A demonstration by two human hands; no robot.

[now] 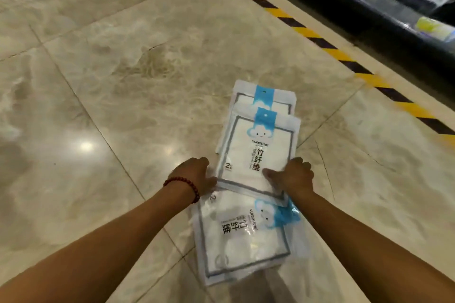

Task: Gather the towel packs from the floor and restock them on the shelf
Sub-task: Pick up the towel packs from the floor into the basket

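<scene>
Three white towel packs with blue cloud labels lie overlapping on the marble floor. The far pack (283,99) is mostly covered by the middle pack (256,152). The near pack (241,241) lies turned sideways under the middle pack's lower edge. My left hand (194,176), with a red bead bracelet on the wrist, grips the middle pack's lower left corner. My right hand (293,177) grips its lower right corner, thumb on top of the pack.
A yellow and black hazard stripe (320,39) runs diagonally along the floor at the right. Beyond it stands a dark shelf (384,19) with blurred goods on it. Marble tiles (98,81) spread to the left.
</scene>
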